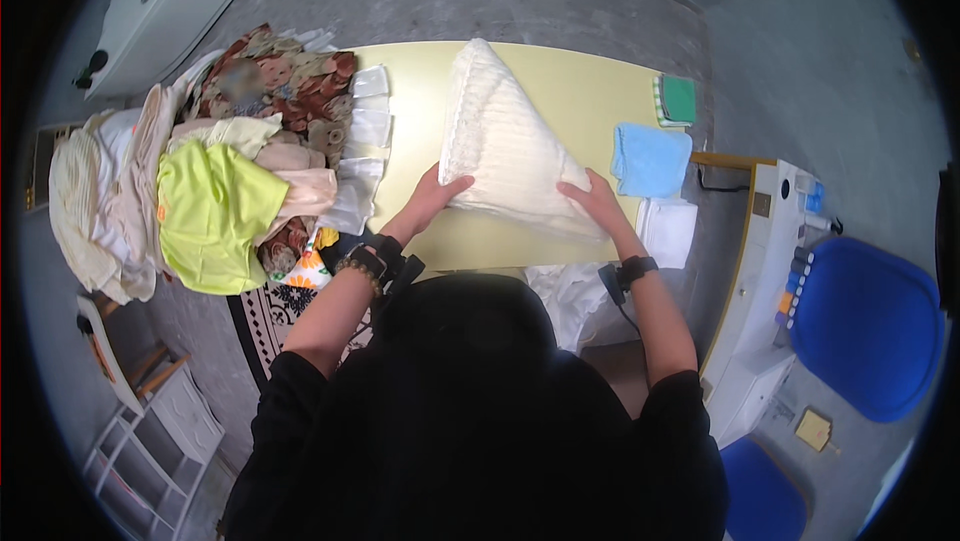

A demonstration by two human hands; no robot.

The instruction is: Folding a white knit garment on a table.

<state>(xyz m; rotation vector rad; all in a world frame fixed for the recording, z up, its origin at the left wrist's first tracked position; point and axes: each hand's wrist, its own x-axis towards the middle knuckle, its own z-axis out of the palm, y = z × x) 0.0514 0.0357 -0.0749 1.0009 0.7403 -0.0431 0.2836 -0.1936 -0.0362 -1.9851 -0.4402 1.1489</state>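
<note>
A thick cream-white ribbed cloth [505, 141], folded into a rough triangle, is between my hands over the pale yellow table [405, 91]. Its narrow tip points to the far side, and its wide edge faces me. My left hand [432, 199] grips the left edge, thumb on top and fingers partly hidden. At the lower right corner, my right hand [598, 203] holds the same cloth with its thumb pressed on the upper face. Whether the cloth rests on the table or is slightly lifted, I cannot tell.
At the table's left lie a heaped pile with a lime-green garment [215, 211] and a brown patterned fabric [270, 81]. Along the right edge sit a folded green cloth [678, 101], a light blue towel [652, 159] and a white folded cloth [668, 233]. A blue chair [868, 329] stands right.
</note>
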